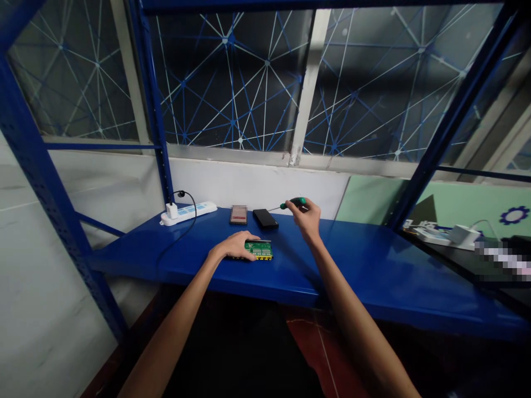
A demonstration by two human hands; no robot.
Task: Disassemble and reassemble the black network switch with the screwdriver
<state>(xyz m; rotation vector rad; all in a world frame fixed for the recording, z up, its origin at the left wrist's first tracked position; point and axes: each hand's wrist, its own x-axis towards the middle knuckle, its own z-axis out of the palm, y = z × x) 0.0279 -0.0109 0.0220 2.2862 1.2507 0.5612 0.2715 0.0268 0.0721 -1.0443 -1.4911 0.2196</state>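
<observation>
A green circuit board (260, 249) lies on the blue metal shelf (365, 265). My left hand (235, 245) rests on the board's left part, fingers curled over it, pressing it down. My right hand (306, 216) is raised just above the shelf, to the right of the board. It is closed round a screwdriver (293, 203) with a green and black handle, whose thin shaft points left. A black flat box (265, 219) lies just left of the screwdriver tip.
A small reddish device (238, 214) lies beside the black box. A white power strip (188, 213) with a plugged charger and black cable sits at the back left. Blue rack posts (154, 105) frame the shelf. White items (446, 234) lie on the neighbouring surface, right.
</observation>
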